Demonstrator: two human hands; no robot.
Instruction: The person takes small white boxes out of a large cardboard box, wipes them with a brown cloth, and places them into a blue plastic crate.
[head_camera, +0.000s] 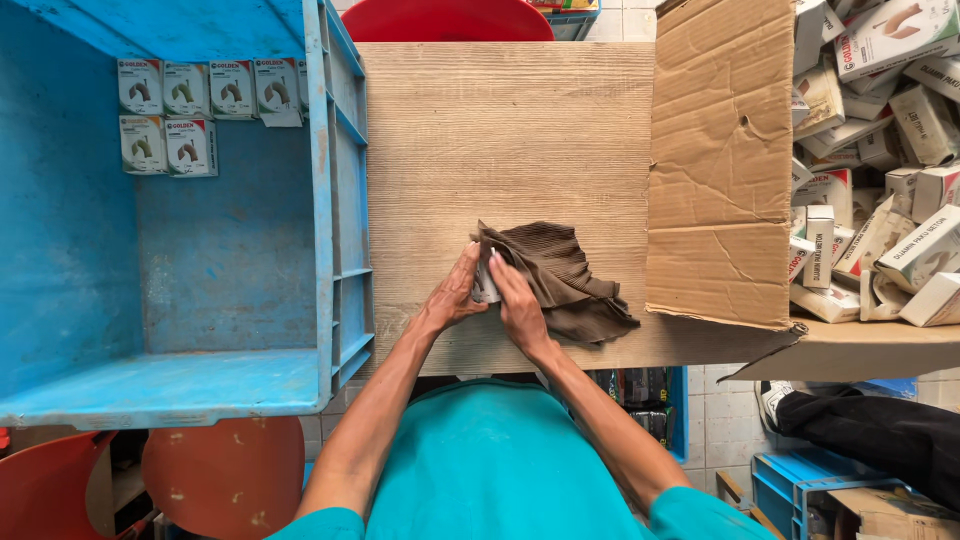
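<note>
Both hands are being pressed together: left hand (455, 296) and right hand (518, 303) are pinching a small white box (486, 285) into brown ribbed fabric (560, 275), steadied against the wooden tabletop (500, 130).

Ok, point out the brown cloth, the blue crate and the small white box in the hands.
brown cloth (565, 280), head view, middle of the folds.
blue crate (225, 250), head view, bare inner floor.
small white box (486, 288), head view, visible face between the hands.

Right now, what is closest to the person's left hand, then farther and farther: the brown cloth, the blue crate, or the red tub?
From the left hand in the head view:
1. Brown cloth, touching it, just to its right on the wooden table.
2. Blue crate, off to the left.
3. Red tub, at the far top edge beyond the table.
</note>
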